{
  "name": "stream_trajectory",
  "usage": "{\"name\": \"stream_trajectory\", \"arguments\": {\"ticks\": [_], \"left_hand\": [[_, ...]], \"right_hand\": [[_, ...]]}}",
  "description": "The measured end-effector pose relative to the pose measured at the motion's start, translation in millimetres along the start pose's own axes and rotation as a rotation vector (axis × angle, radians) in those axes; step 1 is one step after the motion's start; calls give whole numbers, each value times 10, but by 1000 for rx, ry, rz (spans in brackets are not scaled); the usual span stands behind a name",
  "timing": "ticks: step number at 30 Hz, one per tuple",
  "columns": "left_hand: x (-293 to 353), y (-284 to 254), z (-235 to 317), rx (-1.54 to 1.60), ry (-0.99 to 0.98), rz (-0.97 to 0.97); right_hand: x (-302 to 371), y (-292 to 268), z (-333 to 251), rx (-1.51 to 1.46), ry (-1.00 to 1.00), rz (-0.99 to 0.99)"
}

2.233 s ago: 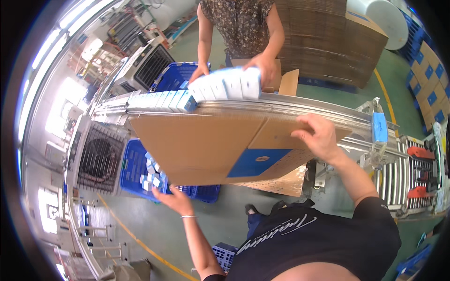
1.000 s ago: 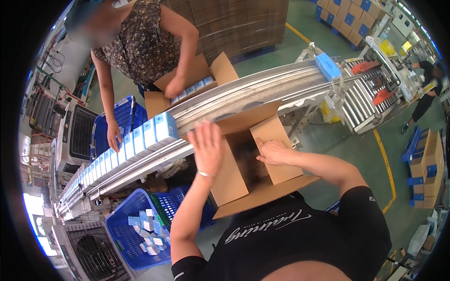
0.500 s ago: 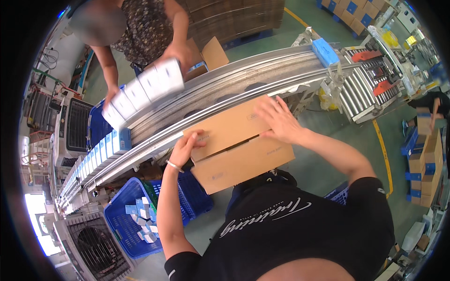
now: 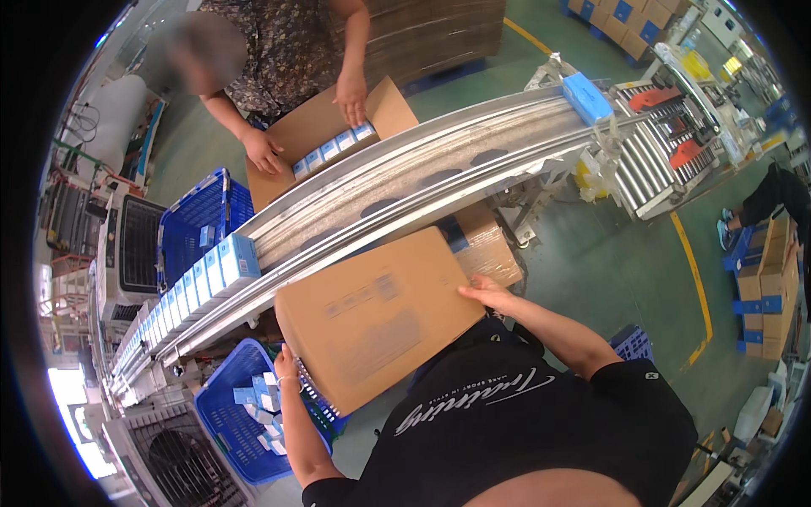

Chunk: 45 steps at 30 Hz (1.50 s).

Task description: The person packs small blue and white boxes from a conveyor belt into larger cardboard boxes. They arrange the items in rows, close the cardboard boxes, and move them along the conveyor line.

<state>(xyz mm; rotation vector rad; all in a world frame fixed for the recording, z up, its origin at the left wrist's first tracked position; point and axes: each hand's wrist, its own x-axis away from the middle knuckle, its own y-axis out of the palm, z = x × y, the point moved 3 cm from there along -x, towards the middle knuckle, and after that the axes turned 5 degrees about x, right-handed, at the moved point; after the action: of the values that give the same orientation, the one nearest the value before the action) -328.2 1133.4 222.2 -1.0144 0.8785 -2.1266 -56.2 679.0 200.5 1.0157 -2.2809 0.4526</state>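
Note:
A brown cardboard box (image 4: 380,308) is between my hands, in front of my body and beside the conveyor. Its broad side with faint print faces up. My left hand (image 4: 285,365) grips the box's left edge, its fingers partly hidden by the edge. On the right edge sits my right hand (image 4: 490,293), thumb on top and the other fingers out of sight underneath. Across the conveyor, a co-worker's two hands (image 4: 351,100) rest at an open carton (image 4: 291,135) that contains a row of small blue-and-white boxes (image 4: 328,152).
A conveyor (image 4: 338,207) crosses in front, with upright blue-and-white boxes (image 4: 228,262) lined up at left and a blue pack (image 4: 585,97) at right. A blue basket (image 4: 215,422) of loose small boxes stands at lower left. Another carton (image 4: 486,245) lies lower, beyond my box.
My box has turned from its flapped side to its broad printed side, and both hands have moved to its edges. The co-worker's row of boxes has gone from mid-air into the open carton.

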Motion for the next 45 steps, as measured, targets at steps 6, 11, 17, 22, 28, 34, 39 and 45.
{"name": "stream_trajectory", "arguments": {"ticks": [6,11,17,22,28,34,39,45], "left_hand": [[181,457,353,1266,-198,-850],[310,1202,1559,1082,-3,-697],[600,1104,2171,363,468,-11],[533,1093,2101,354,505,85],[611,1011,2189,351,469,25],[436,891,1826,1041,291,-443],[507,1032,2018,823,414,-307],[671,1110,1950,846,294,-191]], "right_hand": [[1017,199,-1478,-79,-627,-234],[766,1262,-1667,576,-527,-200],[157,1689,-1075,597,-488,-241],[671,728,-1412,580,-816,159],[401,-704,-814,544,-81,521],[160,-1724,164,-613,-79,-108],[-295,-1646,438,569,-63,630],[-452,-1053,-70,870,-9,832]]}}
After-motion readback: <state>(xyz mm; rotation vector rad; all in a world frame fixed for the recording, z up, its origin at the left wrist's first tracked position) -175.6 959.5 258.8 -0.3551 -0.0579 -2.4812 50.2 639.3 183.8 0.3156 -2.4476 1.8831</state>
